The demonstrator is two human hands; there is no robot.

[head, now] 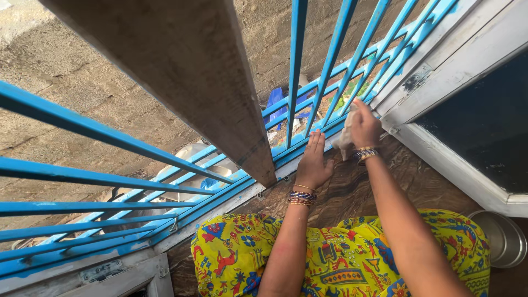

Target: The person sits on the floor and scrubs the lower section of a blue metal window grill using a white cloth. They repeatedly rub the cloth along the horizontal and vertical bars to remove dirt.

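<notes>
My left hand [314, 160] lies flat, fingers together, on the brown window sill [352, 190] close to the blue metal grille [308, 118]. My right hand [363, 127] grips a crumpled pale cloth [345, 138] and presses it against the lower corner of the grille, where the bars meet the white window frame [440, 71]. Both wrists wear bangles. My knees in yellow patterned fabric [330, 258] rest on the sill below.
A thick wooden post [192, 71] crosses the grille in the middle. An open window shutter with dark glass [484, 126] stands at the right. A steel bowl [503, 239] sits at the lower right. Beyond the bars lie a rough wall and litter on the ground.
</notes>
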